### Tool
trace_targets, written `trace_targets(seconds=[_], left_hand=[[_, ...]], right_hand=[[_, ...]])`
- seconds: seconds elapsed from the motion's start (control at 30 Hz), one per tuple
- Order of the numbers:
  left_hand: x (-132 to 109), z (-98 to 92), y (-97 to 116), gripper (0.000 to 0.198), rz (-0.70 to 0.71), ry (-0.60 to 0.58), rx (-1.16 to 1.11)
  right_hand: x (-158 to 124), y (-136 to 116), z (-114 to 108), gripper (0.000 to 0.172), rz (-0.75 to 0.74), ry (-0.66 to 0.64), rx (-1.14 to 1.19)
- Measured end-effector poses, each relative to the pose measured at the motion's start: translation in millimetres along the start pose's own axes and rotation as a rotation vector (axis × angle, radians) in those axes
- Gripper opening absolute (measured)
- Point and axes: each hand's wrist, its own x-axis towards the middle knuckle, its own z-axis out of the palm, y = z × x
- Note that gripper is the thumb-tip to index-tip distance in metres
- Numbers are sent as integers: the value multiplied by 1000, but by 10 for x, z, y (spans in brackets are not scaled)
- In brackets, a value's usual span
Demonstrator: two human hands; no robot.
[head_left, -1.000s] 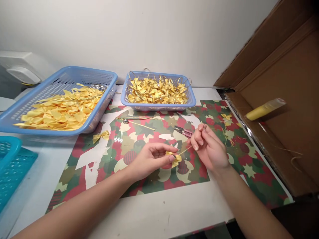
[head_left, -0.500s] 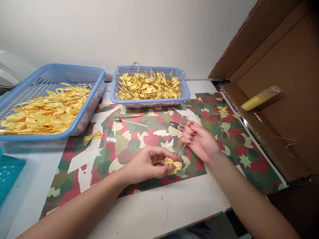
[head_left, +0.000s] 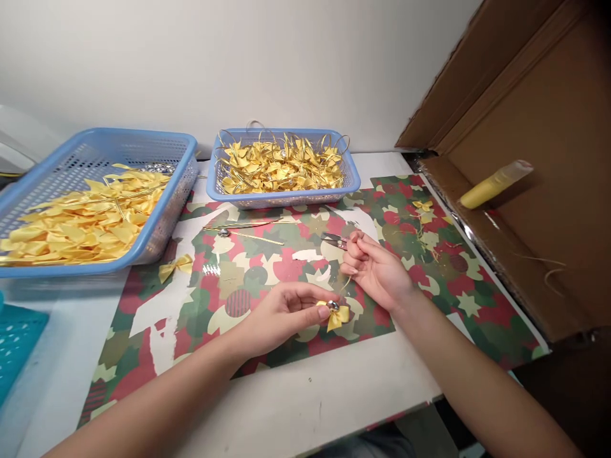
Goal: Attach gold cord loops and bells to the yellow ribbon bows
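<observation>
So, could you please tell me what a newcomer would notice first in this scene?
Probably the two blue baskets heaped with yellow ribbon: a large basket at the left and a smaller basket at the back centre, its bows bearing gold loops. In front, over a red-and-green patterned mat, the left hand pinches a small yellow bow while the right hand holds a thin gold cord.

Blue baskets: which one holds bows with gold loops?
The smaller basket, at the back centre: gold loops rise above its rim. The larger left basket holds flat yellow bows.
</observation>
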Motion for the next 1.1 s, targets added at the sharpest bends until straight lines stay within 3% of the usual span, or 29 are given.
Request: trace_targets(seconds=[0.27, 0.47, 0.6, 0.8, 1.1], left_hand=[[40, 32, 10, 28, -14, 93, -74], [45, 3, 4, 17, -2, 10, -105], [47, 4, 20, 26, -69, -17, -126], [38, 25, -14, 49, 12, -26, -90], [-25, 82, 9, 26, 109, -20, 207]], right_hand=[[-3, -27, 9, 26, -10, -1, 20], [14, -33, -8, 26, -23, 16, -9], [14, -45, 2, 28, -58, 56, -30], [23, -28, 12, 25, -104, 77, -48], [60, 39, -40, 11, -133, 65, -69]])
